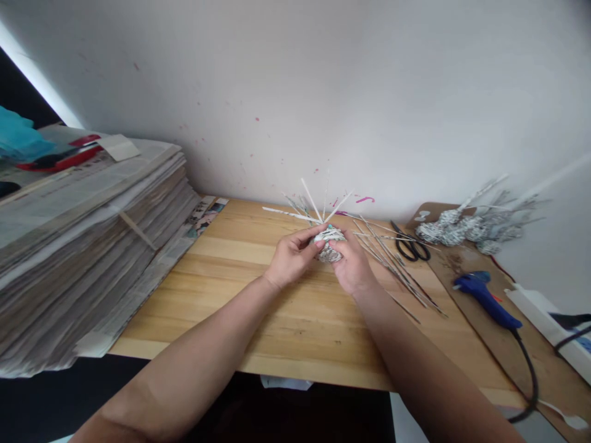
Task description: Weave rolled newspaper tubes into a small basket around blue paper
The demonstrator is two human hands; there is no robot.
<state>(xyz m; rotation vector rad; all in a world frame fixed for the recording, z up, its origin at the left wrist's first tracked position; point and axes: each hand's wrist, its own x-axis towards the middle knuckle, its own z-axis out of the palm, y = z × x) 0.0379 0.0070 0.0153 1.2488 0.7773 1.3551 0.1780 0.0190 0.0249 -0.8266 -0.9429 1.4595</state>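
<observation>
Between my two hands is a small round piece woven from rolled newspaper strips (330, 246), held just above the wooden table. Several thin paper sticks fan out from its far side toward the wall. My left hand (294, 255) grips its left edge, thumb on the near face and fingers behind. On the right edge, my right hand (353, 263) pinches it the same way, its thumb close to the left thumb. Loose rolled paper sticks (397, 271) lie crossed on the table right of my right hand.
Black-handled scissors (412, 248) lie beyond the sticks. A blue glue gun (489, 301) rests on a brown board at right, its cord trailing forward. Several finished woven pieces (455, 227) sit behind it. At left rises a tall newspaper stack (92, 246) with a red-handled tool (64, 160) on top.
</observation>
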